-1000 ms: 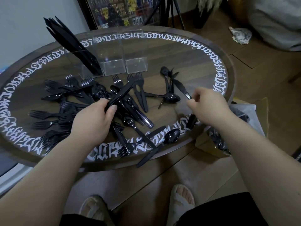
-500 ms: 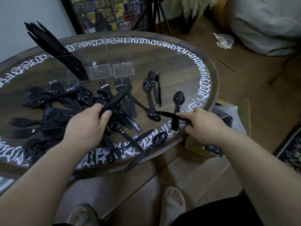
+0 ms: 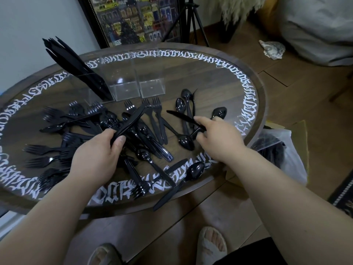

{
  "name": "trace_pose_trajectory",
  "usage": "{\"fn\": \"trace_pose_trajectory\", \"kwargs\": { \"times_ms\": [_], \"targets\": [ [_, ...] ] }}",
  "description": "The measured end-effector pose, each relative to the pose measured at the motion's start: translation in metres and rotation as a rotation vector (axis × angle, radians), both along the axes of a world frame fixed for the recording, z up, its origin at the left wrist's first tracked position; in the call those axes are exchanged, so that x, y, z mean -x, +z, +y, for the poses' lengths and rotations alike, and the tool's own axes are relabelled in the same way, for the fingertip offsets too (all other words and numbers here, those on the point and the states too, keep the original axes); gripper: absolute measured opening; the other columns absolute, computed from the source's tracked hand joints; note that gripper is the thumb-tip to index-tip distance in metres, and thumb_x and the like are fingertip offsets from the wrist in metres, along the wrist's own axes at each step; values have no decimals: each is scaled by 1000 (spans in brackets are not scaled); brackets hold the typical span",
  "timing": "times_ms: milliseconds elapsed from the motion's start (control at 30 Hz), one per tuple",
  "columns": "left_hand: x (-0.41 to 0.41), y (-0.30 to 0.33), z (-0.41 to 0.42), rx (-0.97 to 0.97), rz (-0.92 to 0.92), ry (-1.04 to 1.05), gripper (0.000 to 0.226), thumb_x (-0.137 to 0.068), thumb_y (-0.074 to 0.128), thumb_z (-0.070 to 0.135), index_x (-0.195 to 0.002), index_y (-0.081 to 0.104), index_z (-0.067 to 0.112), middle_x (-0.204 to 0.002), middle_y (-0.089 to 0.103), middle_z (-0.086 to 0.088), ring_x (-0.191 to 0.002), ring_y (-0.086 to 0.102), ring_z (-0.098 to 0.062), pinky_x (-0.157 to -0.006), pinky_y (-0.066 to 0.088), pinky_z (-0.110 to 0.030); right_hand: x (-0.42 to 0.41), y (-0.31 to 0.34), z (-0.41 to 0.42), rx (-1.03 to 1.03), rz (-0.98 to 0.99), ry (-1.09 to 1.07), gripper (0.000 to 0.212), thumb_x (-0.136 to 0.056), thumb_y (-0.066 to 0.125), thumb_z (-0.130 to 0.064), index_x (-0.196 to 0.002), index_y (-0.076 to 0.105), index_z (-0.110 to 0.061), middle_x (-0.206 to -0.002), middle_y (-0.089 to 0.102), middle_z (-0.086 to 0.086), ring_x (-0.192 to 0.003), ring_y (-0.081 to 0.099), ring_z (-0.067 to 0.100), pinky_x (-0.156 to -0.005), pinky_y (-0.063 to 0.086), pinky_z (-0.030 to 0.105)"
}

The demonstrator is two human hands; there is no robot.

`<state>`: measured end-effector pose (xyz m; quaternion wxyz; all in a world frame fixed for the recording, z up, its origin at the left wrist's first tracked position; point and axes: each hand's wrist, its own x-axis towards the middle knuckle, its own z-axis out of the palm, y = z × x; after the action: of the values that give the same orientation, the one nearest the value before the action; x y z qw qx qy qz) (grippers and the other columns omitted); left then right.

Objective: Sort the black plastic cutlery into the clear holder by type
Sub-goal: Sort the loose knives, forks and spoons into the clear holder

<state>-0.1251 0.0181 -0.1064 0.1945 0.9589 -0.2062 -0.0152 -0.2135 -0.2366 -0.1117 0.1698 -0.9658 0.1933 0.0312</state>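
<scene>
Right hand [image 3: 215, 138] now lifted knife [image 3: 183, 119] off table [image 3: 254, 111], pinching it; left hand [image 3: 99, 155] still grips knives [image 3: 129, 123].

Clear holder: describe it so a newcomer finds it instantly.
At the far side of the round lettered wooden table stands the clear plastic three-compartment holder. Unlike the loose black cutlery scattered nearer, it is transparent and upright, its left compartment holding leaning black plastic knives.

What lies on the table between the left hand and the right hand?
In the head view, between the left hand and the right hand lie loose forks and a spoon, crossing one another on the table; the stretch is not bare.
</scene>
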Motion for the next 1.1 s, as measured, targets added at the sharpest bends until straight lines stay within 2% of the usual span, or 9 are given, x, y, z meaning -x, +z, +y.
{"fn": "trace_pose_trajectory", "kwargs": {
  "times_ms": [167, 233, 400, 467, 533, 600, 767, 967, 1100],
  "targets": [
    [-4, 3, 5, 11, 9, 21, 34, -98, 38, 41, -99, 53, 11, -72, 58, -5, -66, 53, -24, -61, 44, -40, -13, -9, 5, 9, 54, 39, 49, -94, 40, -37, -143, 36, -37, -127, 52, 7, -107, 55, 30, -83, 47, 36],
    [-6, 2, 7, 10, 7, 20, 33, -98, 38, 41, -99, 54, 12, -72, 57, -5, -64, 52, -22, -59, 43, -38, -14, -8, 7, 23, 35, 42, 50, -95, 40, -42, -144, 31, -40, -124, 52, 5, -107, 55, 28, -80, 47, 35],
    [-12, 3, 19, 4, -10, 67, 35, -99, 38, 40, -108, 55, 11, -72, 52, 2, -64, 45, -18, -56, 31, -33, -28, 1, 41, 75, 38, 352, 52, -95, 35, -54, -144, 18, -51, -105, 43, -3, -98, 57, 26, -74, 49, 35],
    [-16, 5, 28, -1, -23, 99, 36, -99, 37, 40, -108, 55, 10, -75, 53, 0, -68, 45, -21, -60, 33, -34, -37, 0, 50, 113, 84, 423, 51, -95, 34, -56, -144, 20, -50, -112, 46, -1, -101, 57, 26, -70, 45, 33],
    [-18, 7, 37, 3, -32, 119, 35, -99, 36, 40, -104, 54, 10, -75, 55, -3, -69, 46, -24, -61, 34, -36, -42, 0, 49, 154, 100, 415, 50, -95, 34, -56, -144, 27, -46, -123, 49, 1, -107, 56, 26, -72, 46, 33],
    [-20, 8, 46, 18, -30, 141, 33, -99, 36, 39, -98, 53, 11, -71, 53, -2, -64, 45, -21, -59, 32, -35, -43, 2, 44, 184, 88, 370, 48, -95, 35, -55, -142, 32, -45, -125, 51, 1, -109, 56, 25, -78, 49, 36],
    [-21, 9, 61, 37, -31, 176, 32, -99, 37, 39, -99, 53, 11, -74, 54, -3, -67, 45, -22, -60, 33, -35, -56, 4, 77, 182, 41, 499, 50, -97, 33, -52, -145, 23, -47, -122, 52, 0, -107, 56, 26, -70, 44, 33],
    [-23, 7, 72, 58, -29, 193, 31, -99, 39, 38, -94, 52, 11, -66, 46, 5, -65, 41, -20, -60, 28, -34, -51, 4, 59, 222, 72, 417, 51, -94, 38, -53, -144, 27, -45, -122, 54, -1, -109, 56, 24, -72, 43, 31],
    [-24, 7, 77, 64, -15, 194, 32, -99, 38, 39, -96, 54, 11, -66, 46, 5, -66, 43, -21, -61, 29, -34, -62, 8, 89, 155, -8, 522, 51, -96, 38, -48, -145, 23, -47, -118, 53, -2, -105, 56, 25, -69, 42, 31]
  ]
}}
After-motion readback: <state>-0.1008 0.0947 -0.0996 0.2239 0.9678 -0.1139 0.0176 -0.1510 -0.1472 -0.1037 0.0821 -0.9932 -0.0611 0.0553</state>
